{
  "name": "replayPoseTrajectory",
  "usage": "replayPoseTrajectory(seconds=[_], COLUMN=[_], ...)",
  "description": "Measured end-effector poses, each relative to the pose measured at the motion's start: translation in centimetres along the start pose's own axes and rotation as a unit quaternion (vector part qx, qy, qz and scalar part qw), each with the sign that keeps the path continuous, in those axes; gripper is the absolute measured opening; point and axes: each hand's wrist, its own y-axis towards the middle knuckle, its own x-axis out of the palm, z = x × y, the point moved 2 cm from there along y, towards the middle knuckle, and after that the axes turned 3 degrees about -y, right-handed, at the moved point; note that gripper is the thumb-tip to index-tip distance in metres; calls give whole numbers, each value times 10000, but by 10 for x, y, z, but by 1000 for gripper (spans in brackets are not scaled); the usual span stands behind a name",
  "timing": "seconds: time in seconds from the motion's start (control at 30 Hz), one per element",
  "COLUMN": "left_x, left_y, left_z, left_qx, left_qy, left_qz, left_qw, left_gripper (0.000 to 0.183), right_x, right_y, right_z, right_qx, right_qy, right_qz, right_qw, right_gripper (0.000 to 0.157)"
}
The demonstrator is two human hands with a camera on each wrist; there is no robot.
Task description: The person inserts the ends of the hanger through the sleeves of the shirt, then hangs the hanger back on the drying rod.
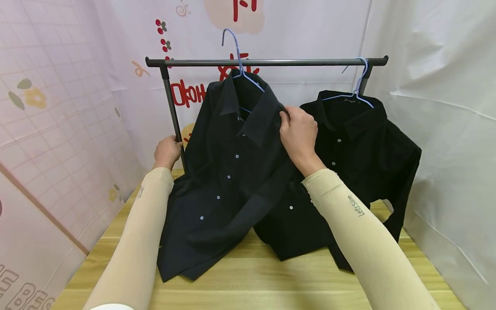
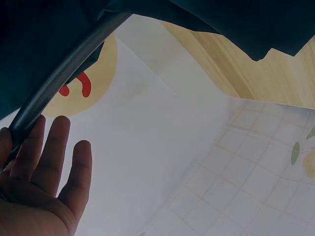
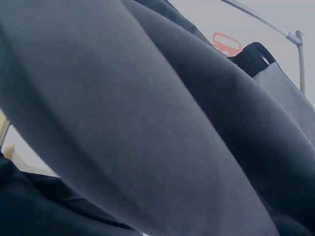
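Observation:
A black button-up shirt (image 1: 248, 172) hangs from a blue hanger (image 1: 238, 56) in the head view. The hanger's hook rises above the rail, its neck crossing in front of it. My right hand (image 1: 299, 135) grips this shirt and hanger at the shoulder, beside the collar. On the left, my left hand (image 1: 168, 151) holds the rack's upright post (image 1: 173, 107). The left wrist view shows the post (image 2: 74, 61) between thumb and index finger, the other fingers (image 2: 54, 152) extended. Dark cloth (image 3: 133, 118) fills most of the right wrist view, hiding the right hand.
A second black shirt (image 1: 356, 150) hangs on another blue hanger (image 1: 360, 82) at the right end of the rack rail (image 1: 271, 63). Shirt hems reach down over the wooden table (image 1: 248, 288). Printed cloth walls (image 1: 58, 107) surround the table.

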Motion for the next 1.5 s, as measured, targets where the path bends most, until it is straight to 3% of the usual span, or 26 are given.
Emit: replayPoseTrajectory(seconds=[0.3, 0.57, 0.8, 1.03, 1.33, 1.5], left_x=[-1, 2, 4, 6, 5, 8], left_y=[-1, -1, 1, 1, 0, -5], left_z=[1, 1, 2, 0, 2, -6], left_qx=[-11, -51, -59, -22, -8, 274], left_qy=[22, 52, 41, 34, 39, 673], left_qz=[-28, -78, -74, -57, -7, -21], left_qw=[10000, 9999, 9999, 10000, 10000, 9974], left_gripper=[34, 38, 43, 37, 34, 29], right_x=[25, 55, 54, 42, 26, 22], right_y=[16, 1, -8, -13, -17, -29], right_z=[-29, -36, -31, -13, 21, 51], right_qx=[10, 186, 212, 373, 437, 550], right_qy=[-446, -679, -500, -333, -367, -499], right_qz=[-692, -1944, -2357, -2325, -1710, -1588], right_qw=[9966, 9784, 9703, 9713, 9836, 9845], right_gripper=[23, 22, 31, 43, 55, 53])
